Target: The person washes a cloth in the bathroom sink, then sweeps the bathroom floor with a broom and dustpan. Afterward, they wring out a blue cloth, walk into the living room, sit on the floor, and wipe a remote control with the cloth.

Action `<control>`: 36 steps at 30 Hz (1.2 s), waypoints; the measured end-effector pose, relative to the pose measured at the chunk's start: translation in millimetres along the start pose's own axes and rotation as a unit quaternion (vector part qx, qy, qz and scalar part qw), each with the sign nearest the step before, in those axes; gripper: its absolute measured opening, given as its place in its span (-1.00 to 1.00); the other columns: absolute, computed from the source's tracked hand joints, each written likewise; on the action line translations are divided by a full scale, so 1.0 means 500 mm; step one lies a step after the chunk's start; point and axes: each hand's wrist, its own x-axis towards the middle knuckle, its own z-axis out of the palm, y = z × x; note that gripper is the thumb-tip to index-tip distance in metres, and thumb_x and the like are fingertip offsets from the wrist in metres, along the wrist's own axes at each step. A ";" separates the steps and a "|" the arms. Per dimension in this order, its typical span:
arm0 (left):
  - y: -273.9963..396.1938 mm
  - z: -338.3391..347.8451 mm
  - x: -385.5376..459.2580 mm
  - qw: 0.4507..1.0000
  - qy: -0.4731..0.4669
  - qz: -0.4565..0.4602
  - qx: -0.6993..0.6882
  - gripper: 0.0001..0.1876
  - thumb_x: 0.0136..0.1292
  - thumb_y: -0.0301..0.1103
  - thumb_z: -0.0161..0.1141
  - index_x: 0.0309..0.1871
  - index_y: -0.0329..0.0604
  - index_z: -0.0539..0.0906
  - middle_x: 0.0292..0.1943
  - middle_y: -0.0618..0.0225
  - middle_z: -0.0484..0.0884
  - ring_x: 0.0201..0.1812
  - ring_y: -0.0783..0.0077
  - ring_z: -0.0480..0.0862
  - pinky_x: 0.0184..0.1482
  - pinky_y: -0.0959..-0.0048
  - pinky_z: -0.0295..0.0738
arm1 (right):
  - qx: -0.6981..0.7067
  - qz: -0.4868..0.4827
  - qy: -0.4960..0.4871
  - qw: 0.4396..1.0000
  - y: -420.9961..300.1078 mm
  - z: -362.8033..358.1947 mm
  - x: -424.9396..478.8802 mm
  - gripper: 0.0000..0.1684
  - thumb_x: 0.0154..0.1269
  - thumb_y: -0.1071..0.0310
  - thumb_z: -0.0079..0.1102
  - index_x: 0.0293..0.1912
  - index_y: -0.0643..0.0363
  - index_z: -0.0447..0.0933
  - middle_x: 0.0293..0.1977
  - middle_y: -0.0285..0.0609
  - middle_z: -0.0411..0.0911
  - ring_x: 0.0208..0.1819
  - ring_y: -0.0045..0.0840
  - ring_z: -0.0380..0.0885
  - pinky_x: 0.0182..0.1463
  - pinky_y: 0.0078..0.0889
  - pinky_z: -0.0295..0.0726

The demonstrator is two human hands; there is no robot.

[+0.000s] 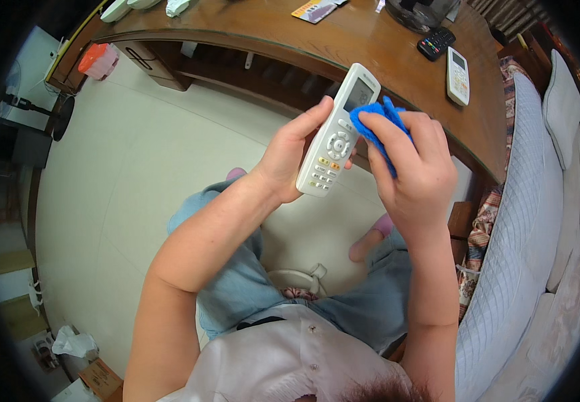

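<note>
A white air-conditioner remote control (339,145), tilted with its screen end up and to the right, lies in my left hand (290,151). The thumb rests along its left edge, and fingertips show at its right edge. Between the fingers and thumb of my right hand (415,161) is a bunched blue cloth (378,125), whose front reaches the remote just below its screen. A second white remote (458,78) and a black remote (435,44) lie on the wooden table (370,45) at the upper right.
Beyond my hands the table carries a printed card (315,10) and a dark round object (413,12). A padded sofa (511,241) runs along the right. A pink bin (99,61) and a fan (63,118) stand at the left; a cardboard box (100,378) is at the lower left.
</note>
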 end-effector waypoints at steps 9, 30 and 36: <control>-0.006 -0.017 0.008 0.999 -0.011 -0.036 0.038 -0.53 0.49 0.05 -0.10 0.12 -0.13 0.57 -0.16 0.28 0.70 -0.20 0.43 0.73 -0.19 0.41 0.70 | -0.107 -0.099 -0.001 0.989 -0.005 0.029 -0.014 -0.62 -0.15 0.32 0.19 -0.21 0.04 0.64 -0.36 -0.37 0.46 -0.36 -0.51 0.45 -0.42 -0.51 0.47; -0.003 -0.034 0.008 0.995 0.041 -0.086 0.006 -0.53 0.48 0.07 -0.06 0.07 -0.15 0.58 -0.20 0.34 0.69 -0.23 0.46 0.71 -0.23 0.40 0.70 | -0.024 -0.153 -0.050 0.987 -0.035 0.037 -0.031 -0.76 -0.08 0.29 0.14 -0.30 0.02 0.60 -0.33 -0.36 0.44 -0.34 -0.50 0.42 -0.40 -0.47 0.43; -0.003 -0.044 0.014 0.994 0.060 -0.085 0.019 -0.51 0.48 0.08 -0.07 0.06 -0.18 0.58 -0.22 0.25 0.68 -0.26 0.39 0.71 -0.22 0.36 0.68 | -0.015 -0.143 -0.152 0.978 -0.066 0.009 -0.034 -0.59 -0.17 0.28 0.20 -0.17 -0.07 0.63 -0.25 -0.32 0.51 -0.29 -0.43 0.50 -0.30 -0.44 0.54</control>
